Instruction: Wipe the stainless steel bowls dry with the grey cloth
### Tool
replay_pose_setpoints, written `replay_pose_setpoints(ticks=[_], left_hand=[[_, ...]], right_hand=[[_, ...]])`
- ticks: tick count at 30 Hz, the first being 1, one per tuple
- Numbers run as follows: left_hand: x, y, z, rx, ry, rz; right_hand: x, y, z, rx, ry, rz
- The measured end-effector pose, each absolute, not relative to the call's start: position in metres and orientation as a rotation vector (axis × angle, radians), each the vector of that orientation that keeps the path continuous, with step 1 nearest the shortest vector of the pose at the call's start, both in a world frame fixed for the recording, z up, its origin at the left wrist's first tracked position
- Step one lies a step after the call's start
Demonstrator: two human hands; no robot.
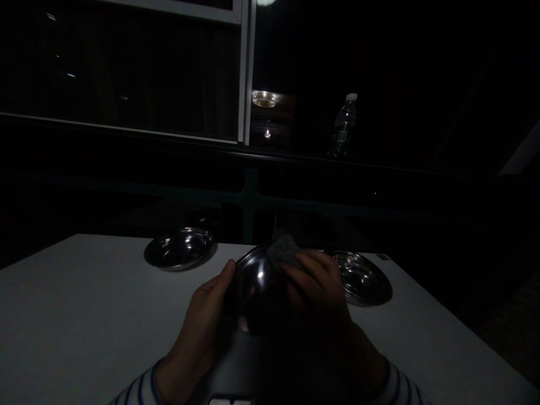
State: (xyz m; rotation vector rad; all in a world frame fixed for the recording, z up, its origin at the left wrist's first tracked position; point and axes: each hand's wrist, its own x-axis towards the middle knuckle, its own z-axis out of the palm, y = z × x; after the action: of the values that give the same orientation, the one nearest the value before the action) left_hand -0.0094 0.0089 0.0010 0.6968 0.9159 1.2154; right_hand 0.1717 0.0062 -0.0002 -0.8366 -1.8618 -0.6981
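Note:
A shiny metal bowl (257, 287) is held up tilted above the table, in the middle of the dim view. My left hand (205, 318) grips its left side, thumb on the rim. My right hand (320, 287) is closed on a grey cloth (283, 247) and presses it against the bowl's upper right rim. The lower right of the bowl lies in deep shadow. To the left, a second metal bowl (179, 250) stands on the table. Just beyond my right hand rest more metal bowls (365, 281), seemingly stacked, partly hidden by that hand.
The white table (105, 315) ends at a far edge below a dark window. A plastic bottle (343, 126) with a white cap stands on the sill. At the bottom edge, part of a phone-like object (230, 401) shows. A small label (382, 257) marks the far right corner.

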Motion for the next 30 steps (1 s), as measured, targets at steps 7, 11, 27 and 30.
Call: replay_pose_setpoints(ticks=[7,11,27,30], left_hand=[[-0.009,0.007,0.001,0.679,0.895,1.181],[-0.01,0.01,0.001,0.643,0.871,1.178],[-0.006,0.004,0.003,0.6,0.88,1.221],[-0.006,0.004,0.001,0.6,0.865,1.213]], right_hand=[[0.176,0.01,0.0,-0.806,-1.963,-0.532],[0.178,0.013,0.003,-0.886,-1.951,-0.422],[0.146,0.016,-0.023,-0.807,-1.974,-0.641],[0.135,0.009,-0.025,-0.718,-2.109,-0.719]])
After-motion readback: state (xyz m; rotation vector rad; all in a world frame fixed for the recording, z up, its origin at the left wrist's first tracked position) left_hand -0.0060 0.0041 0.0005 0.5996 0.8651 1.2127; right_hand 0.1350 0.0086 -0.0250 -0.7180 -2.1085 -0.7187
